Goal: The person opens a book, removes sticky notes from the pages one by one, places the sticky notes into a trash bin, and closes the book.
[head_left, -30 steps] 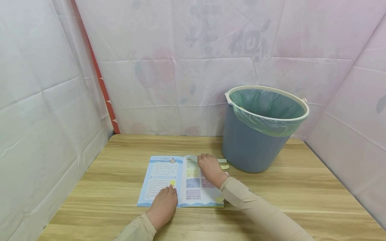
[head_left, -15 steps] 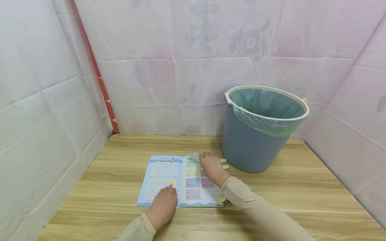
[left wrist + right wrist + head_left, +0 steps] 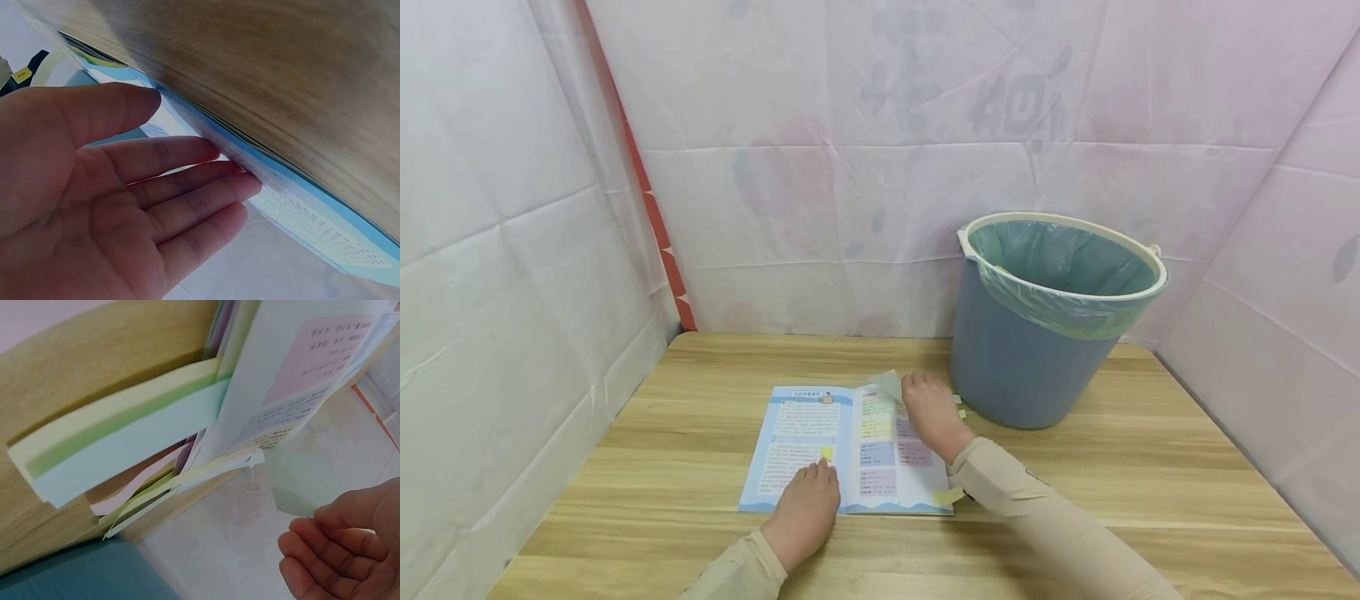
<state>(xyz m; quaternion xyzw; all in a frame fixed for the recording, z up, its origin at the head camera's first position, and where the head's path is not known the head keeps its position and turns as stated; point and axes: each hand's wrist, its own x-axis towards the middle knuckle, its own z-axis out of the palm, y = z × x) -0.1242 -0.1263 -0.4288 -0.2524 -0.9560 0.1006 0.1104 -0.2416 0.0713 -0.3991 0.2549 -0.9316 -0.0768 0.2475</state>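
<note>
A thin, flat, pale green slip (image 3: 300, 482), pinched between the right hand's (image 3: 350, 544) thumb and fingers, runs lengthwise from those fingertips toward the open, blue-edged booklet (image 3: 850, 446), where the left hand's (image 3: 807, 508) straight fingers rest, thumb apart.

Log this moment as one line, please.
left hand: touches open blue-bordered paper booklet | right hand: pinches pale green paper slip at booklet's top edge | blue-grey round bucket with green plastic liner: stands on wood-grain table

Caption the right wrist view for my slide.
Right hand pinching a pale green slip at the edge of an open booklet.
</note>
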